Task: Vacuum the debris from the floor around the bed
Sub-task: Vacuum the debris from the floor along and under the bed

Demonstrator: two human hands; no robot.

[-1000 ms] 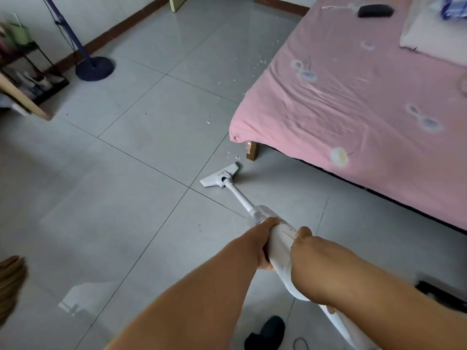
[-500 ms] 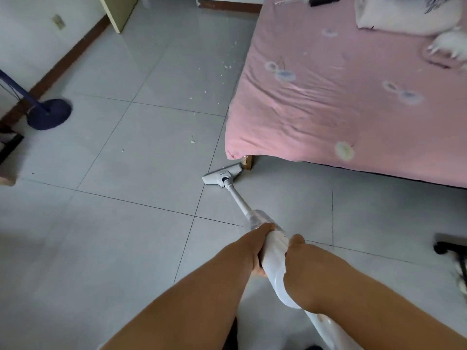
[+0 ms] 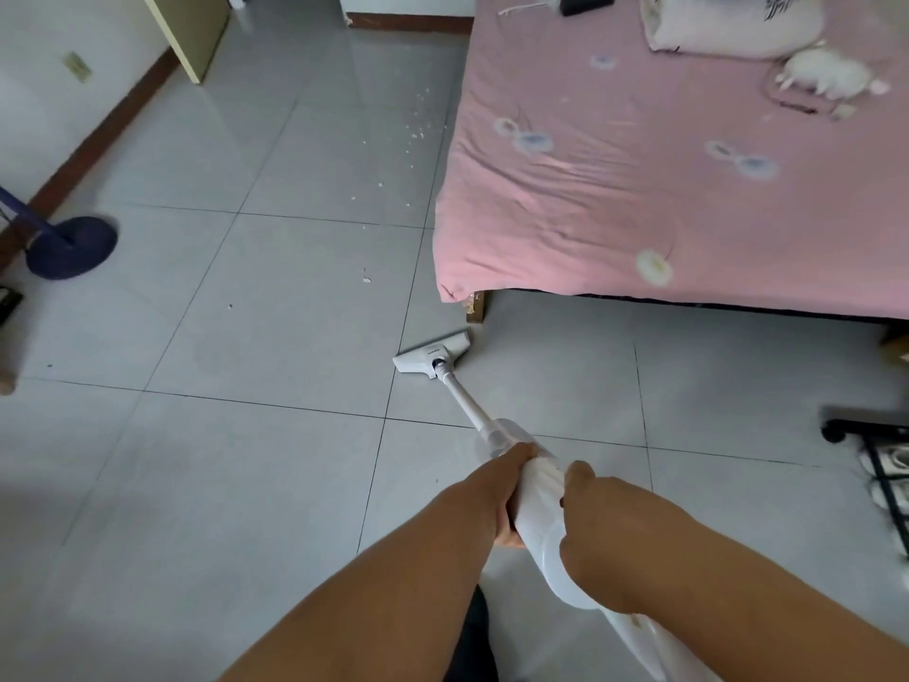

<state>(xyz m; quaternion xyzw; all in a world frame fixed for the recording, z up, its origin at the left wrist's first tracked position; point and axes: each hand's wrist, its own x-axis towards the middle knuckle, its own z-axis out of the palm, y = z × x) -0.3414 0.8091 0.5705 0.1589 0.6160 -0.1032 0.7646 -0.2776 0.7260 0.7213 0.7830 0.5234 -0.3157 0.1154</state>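
From the round dark-blue stand base point(image 3: 71, 246) at left, smooth glossy grey floor tiles point(image 3: 246, 337) lie open as far as the bed point(image 3: 639, 189). Pale crumbly debris point(image 3: 417, 130) is strewn far along the bed's left edge, and the flat white floor head point(image 3: 433, 357) of the vacuum point(image 3: 538, 499) rests just on the near side of the wooden bed leg point(image 3: 476, 307). The left hand point(image 3: 497, 494) and right hand point(image 3: 605, 524) both grip its smooth white barrel; right of them the bed wears a wrinkled pink sheet.
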